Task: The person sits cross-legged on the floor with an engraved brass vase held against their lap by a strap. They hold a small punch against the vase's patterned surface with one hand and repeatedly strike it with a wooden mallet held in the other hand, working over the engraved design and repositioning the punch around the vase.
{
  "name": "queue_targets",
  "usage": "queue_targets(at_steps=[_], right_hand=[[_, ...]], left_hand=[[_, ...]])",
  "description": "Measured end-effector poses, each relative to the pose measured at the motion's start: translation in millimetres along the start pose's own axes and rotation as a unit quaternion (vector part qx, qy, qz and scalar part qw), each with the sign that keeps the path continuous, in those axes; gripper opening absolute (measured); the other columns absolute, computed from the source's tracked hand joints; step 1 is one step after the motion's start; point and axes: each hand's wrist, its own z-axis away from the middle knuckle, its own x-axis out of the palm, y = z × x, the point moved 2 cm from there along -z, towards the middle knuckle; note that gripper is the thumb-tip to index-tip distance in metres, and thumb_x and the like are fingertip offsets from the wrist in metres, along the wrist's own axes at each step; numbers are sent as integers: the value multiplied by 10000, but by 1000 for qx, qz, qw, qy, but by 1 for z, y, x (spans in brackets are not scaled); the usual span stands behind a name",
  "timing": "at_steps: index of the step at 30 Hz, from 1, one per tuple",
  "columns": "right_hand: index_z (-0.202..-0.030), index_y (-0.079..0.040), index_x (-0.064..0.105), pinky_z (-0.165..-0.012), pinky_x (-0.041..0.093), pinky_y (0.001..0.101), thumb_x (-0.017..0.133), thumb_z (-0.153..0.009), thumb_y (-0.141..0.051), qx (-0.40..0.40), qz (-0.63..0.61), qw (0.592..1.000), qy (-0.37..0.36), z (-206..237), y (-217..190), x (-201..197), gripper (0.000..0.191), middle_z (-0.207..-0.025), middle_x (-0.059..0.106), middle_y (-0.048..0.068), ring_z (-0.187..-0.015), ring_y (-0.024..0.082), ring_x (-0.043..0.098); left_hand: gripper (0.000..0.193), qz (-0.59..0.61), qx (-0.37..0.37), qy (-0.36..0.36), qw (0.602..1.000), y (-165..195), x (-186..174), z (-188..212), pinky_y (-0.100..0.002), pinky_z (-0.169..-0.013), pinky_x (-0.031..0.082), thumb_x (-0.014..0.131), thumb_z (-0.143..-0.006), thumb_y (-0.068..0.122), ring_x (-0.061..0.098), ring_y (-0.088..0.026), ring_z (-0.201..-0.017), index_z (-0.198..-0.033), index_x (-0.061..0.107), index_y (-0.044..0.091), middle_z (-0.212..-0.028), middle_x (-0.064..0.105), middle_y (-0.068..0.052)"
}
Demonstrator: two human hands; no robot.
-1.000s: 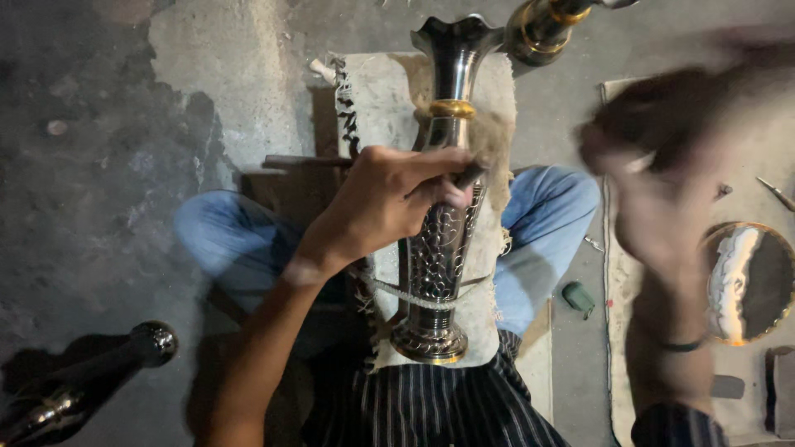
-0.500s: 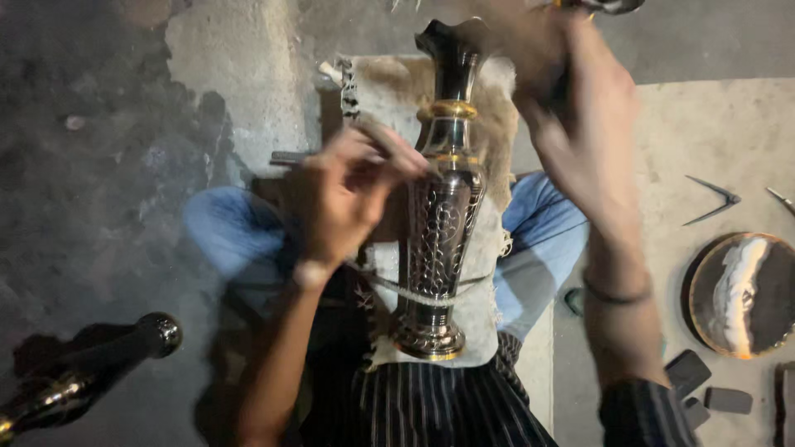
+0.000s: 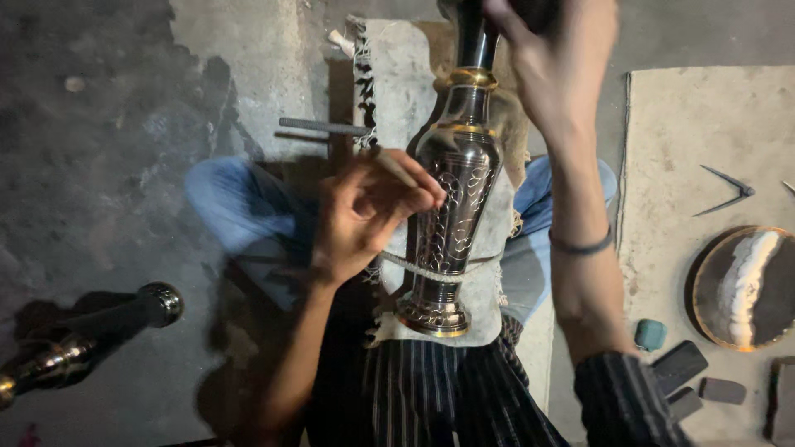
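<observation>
An engraved metal vase [image 3: 454, 219] lies on a cloth across the lap. The left hand [image 3: 364, 217] pinches a thin tool [image 3: 397, 171] against its slick, rigid body; the right hand [image 3: 551, 62] grips the narrow neck, likely the surest hold.

packages: none | labels: none | signs: none | screens: none in view

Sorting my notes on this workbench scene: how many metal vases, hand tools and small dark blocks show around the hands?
Metal vases: 2, one engraved vase under the left hand and right hand, one dark vase on the floor.
Hand tools: 2, a thin tool, a divider.
Small dark blocks: 3, by the round dish.
Total: 7
</observation>
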Motion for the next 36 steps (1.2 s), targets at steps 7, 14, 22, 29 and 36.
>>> queue_targets(at_steps=[7,14,22,29,36], right_hand=[[-1497,-81,256,-934,604,310,706,-1083,-186,122,-290,943,109,69,8,-13,621,-1051,661,69,-983,188,714],[-1447,5,481,-1065,603,346,737,-1093,-104,-41,-29,982,-184,30,5,-70,450,-1283,635,182,-1181,252,644],[-1233,-112,685,-581,492,390,810,-901,-149,-266,191,860,-392,-25,-78,-52,356,-936,730,87,-783,230,702],[-1384,-198,633,-524,479,373,783,-945,-192,-343,228,807,-423,-36,-105,-31,464,-1008,744,82,-755,234,699],[-1561,-243,455,-702,543,347,649,-999,-164,-288,304,762,-494,-43,-102,-34,600,-1011,721,106,-751,184,677]], left_hand=[[140,85,64,50,993,-27,13,5,-331,-913,626,674,-991,-121,714,-191,-955,-1054,601,-19,-994,668,-99],[110,54,76,60,994,-40,12,9,-320,-852,635,664,-1010,-94,710,-173,-880,-1003,590,-13,-933,665,-89],[71,73,61,37,995,-45,14,15,-327,-898,611,604,-1050,-79,692,-187,-923,-1013,576,-25,-976,647,-83],[84,46,89,82,992,-50,20,21,-344,-894,629,607,-1049,-103,704,-207,-926,-1066,573,-28,-952,660,-111],[97,29,71,87,993,-47,20,24,-350,-918,631,587,-1044,-119,709,-212,-955,-1073,568,-29,-1027,692,-139]])
